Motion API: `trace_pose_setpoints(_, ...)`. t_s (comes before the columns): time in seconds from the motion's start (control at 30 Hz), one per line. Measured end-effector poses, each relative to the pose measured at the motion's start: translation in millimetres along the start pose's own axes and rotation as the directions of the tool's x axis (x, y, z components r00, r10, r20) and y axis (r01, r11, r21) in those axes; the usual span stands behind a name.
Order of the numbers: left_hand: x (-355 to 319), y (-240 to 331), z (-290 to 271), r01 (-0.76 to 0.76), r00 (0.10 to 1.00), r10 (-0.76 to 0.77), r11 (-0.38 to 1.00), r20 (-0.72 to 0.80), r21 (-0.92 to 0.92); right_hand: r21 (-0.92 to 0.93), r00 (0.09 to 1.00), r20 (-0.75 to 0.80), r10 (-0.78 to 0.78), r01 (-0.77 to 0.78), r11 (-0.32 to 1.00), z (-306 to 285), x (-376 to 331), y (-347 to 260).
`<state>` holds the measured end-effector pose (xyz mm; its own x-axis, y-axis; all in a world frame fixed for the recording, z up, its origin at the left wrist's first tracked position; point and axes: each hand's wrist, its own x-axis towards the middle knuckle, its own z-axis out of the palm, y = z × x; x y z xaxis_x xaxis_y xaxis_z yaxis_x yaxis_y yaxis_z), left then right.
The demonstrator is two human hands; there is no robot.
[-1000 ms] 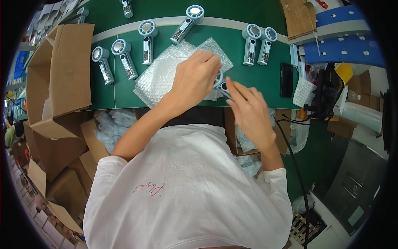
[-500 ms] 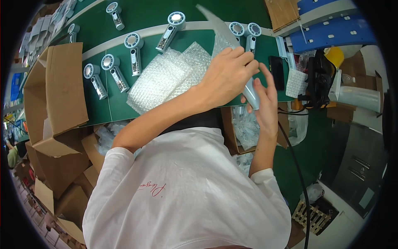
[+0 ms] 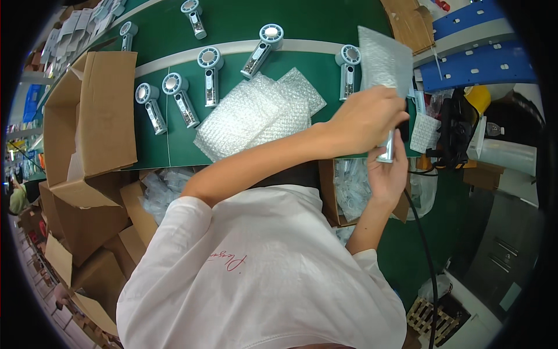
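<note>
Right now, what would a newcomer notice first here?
Toward the picture's right, the left hand holds a bubble-wrap pouch, the right hand beneath holding a shiny handle. Pale-blue handheld fans dot the green table, with flat bubble wrap piled near the middle.

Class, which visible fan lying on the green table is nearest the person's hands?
The rightmost fan, right of the flat-lying bubble wrap; all others visible there lie farther left.
</note>
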<state>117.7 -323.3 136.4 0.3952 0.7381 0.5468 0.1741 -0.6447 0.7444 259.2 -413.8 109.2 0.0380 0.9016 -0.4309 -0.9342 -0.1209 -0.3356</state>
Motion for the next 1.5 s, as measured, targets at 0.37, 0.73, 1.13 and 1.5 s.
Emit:
trace_pose_setpoints(0.37, 49, 15, 13, 0.058, 0.997, -0.067, 0.977, -0.037, -0.204, -0.237, 0.986, -0.009, -0.167, 0.16, 0.958, 39, -40, -20)
trace_pose_setpoints(0.73, 61, 28, 5, 0.211, 0.977, -0.171, 0.841, 0.125, -0.498, -0.074, 0.846, 0.517, -0.13, 0.195, 0.978, -72, -15, -67)
trace_pose_setpoints(1.13, 24, -58, -86, 0.102, 0.992, -0.098, 0.993, -0.074, 0.051, -0.83, 0.87, 0.227, -0.439, 0.408, 0.381, -4, 28, -18)
trace_pose_setpoints(1.5, 1, -311, -228, 0.931, 0.342, -0.731, 0.348, -0.591, 0.108, -0.839, 0.674, 0.543, -0.5, 0.42, -0.345, -86, 132, -32)
